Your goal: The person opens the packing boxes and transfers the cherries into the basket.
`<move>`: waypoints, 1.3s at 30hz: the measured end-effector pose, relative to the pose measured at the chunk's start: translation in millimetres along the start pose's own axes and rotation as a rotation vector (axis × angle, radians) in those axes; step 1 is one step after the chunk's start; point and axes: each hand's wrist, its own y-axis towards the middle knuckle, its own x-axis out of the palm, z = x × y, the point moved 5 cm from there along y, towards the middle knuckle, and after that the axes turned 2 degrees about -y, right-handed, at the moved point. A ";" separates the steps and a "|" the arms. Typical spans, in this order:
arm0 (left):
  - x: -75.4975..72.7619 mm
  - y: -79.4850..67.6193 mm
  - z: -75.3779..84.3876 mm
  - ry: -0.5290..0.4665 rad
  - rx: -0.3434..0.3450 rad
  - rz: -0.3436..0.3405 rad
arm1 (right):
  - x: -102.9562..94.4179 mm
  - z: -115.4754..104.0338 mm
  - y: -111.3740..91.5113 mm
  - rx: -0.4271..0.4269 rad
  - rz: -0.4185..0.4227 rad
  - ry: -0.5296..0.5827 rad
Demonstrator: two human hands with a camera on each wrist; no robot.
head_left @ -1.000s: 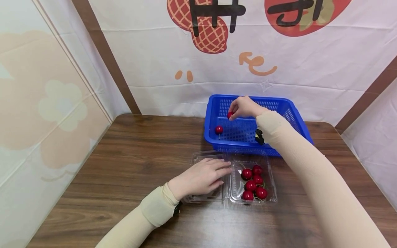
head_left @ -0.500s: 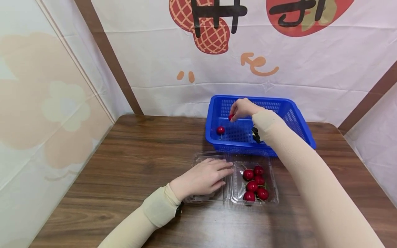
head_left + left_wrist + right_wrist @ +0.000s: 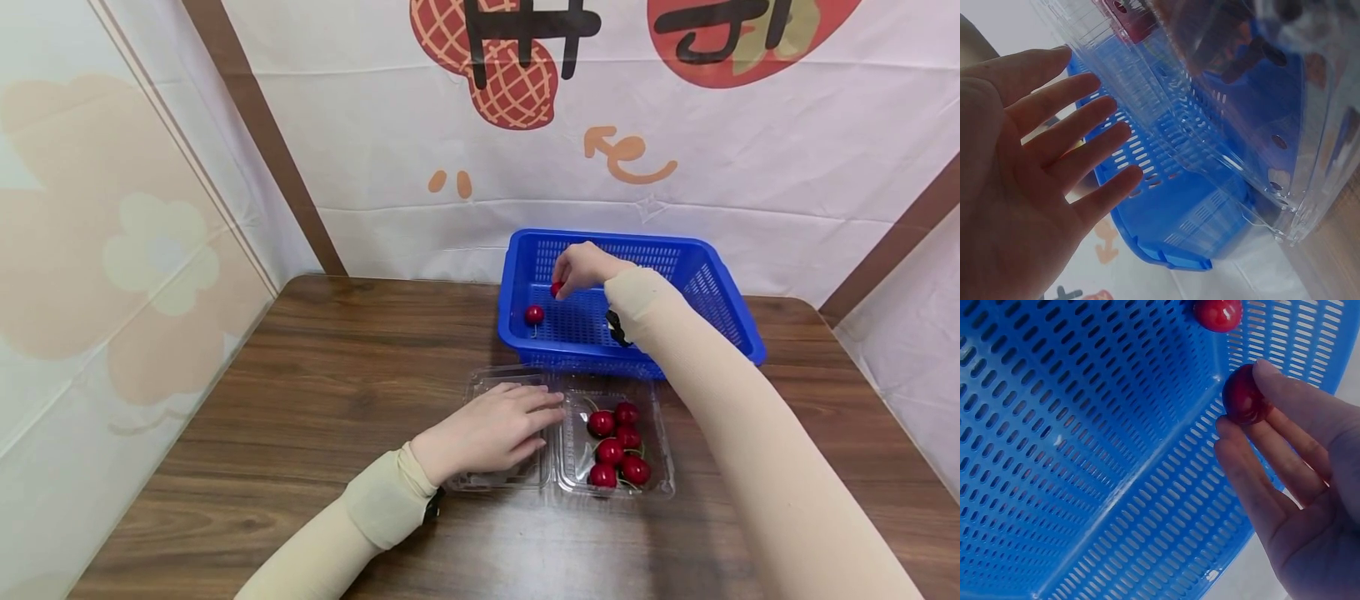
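Note:
Inside the blue basket (image 3: 637, 363), my right hand (image 3: 587, 267) pinches a red cherry (image 3: 1246, 395) between thumb and fingertips. A second cherry (image 3: 534, 314) with a stem lies on the basket floor at the left. My left hand (image 3: 491, 429) lies with straight, spread fingers over the lid half of a clear plastic clamshell box (image 3: 551, 483). In the left wrist view the fingers (image 3: 1088, 140) point toward the box's clear wall. Several cherries (image 3: 610, 451) with green stems sit in the box's right half.
The wooden table (image 3: 337, 375) bears the basket at the back and the box in front of it. A white printed cloth (image 3: 390, 150) hangs right behind the table, and another cloth side (image 3: 135, 292) stands at the left.
My right hand has lowered slightly into the basket with the cherry still pinched. The left hand stays over the lid half. The head view has shifted a little.

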 end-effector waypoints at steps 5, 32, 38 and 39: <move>0.0 0.0 -0.2 -0.001 -0.001 -0.001 | 4.4 2.8 2.9 -0.022 -0.015 -0.026; -0.7 -0.2 0.1 0.007 0.015 0.017 | 24.0 4.1 8.8 -0.030 -0.119 -0.027; -0.5 -0.9 0.0 0.009 0.018 0.028 | 26.5 1.7 11.1 -0.061 -0.125 -0.052; -0.6 -1.0 0.1 0.008 0.019 0.028 | 27.1 1.4 11.5 -0.063 -0.128 -0.055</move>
